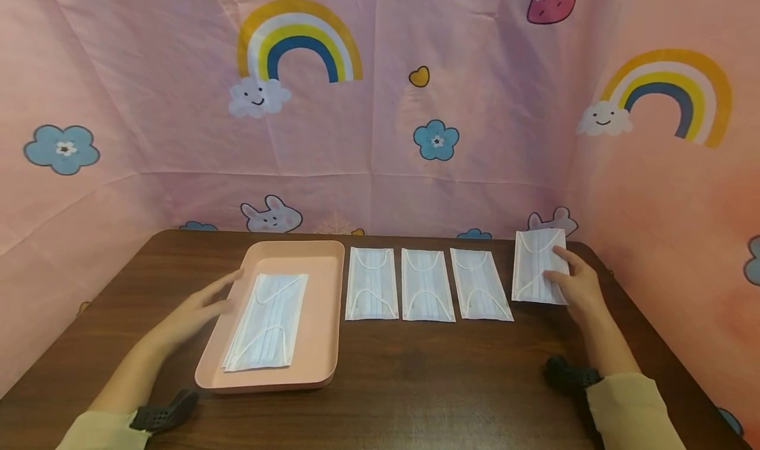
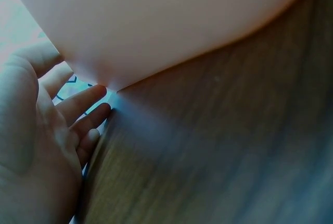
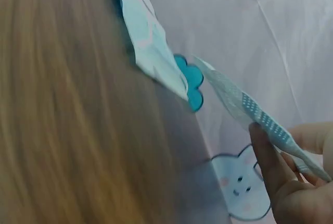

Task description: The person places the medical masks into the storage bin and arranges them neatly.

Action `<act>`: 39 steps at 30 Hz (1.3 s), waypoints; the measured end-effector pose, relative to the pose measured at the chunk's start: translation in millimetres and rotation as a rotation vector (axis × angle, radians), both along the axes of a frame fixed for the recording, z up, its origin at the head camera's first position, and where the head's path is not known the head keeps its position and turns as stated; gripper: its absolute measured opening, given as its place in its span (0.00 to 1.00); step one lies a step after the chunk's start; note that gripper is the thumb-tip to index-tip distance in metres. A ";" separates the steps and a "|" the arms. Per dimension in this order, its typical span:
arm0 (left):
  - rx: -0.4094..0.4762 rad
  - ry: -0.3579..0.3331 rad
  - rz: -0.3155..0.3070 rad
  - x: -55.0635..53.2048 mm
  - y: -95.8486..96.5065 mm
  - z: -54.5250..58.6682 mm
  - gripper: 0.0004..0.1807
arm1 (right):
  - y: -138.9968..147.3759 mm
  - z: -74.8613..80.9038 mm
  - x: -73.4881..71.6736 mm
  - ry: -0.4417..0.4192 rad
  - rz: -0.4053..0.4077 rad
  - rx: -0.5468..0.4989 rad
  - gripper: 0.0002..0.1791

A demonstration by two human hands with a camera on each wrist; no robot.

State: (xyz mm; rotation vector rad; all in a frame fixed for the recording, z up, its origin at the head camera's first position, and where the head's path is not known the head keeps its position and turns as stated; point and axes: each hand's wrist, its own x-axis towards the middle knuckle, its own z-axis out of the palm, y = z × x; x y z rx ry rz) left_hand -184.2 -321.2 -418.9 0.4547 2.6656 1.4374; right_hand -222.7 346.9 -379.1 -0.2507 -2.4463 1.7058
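Observation:
My right hand (image 1: pixel 578 282) pinches a pale blue-white disposable face mask (image 1: pixel 539 265) between thumb and fingers at the table's far right. In the right wrist view this held mask (image 3: pixel 250 107) appears edge-on, raised off the table. My left hand (image 1: pixel 192 311) touches the left side of a pink tray (image 1: pixel 320 324) with fairly straight fingers. Inside the tray lie overlapping face masks (image 1: pixel 267 324), tilted to the right; how many is unclear. Between tray and right hand, a left mask (image 1: pixel 372 284), a middle mask (image 1: pixel 427 285) and a right mask (image 1: pixel 481 285) lie flat in a row.
The brown wooden table (image 1: pixel 439 390) has rounded far corners. Behind it and along both sides hangs a pink cloth (image 1: pixel 374 146) printed with rainbows and flowers. Each wrist wears a black strap, the left strap (image 1: pixel 165 412) near the tray's front-left corner.

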 end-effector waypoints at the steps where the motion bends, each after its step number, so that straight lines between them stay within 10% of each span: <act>1: 0.007 -0.004 0.000 0.0 0.4 0.3 0.34 | -2.7 1.9 0.2 0.006 -0.010 -0.009 0.37; 23: 0.018 0.053 -0.028 -1.5 0.7 -3.9 0.33 | -72.9 34.0 16.1 0.144 -0.067 -0.180 0.39; 39: -0.013 0.024 -0.001 0.5 3.0 0.1 0.33 | -142.5 42.5 29.2 0.240 0.102 -0.395 0.37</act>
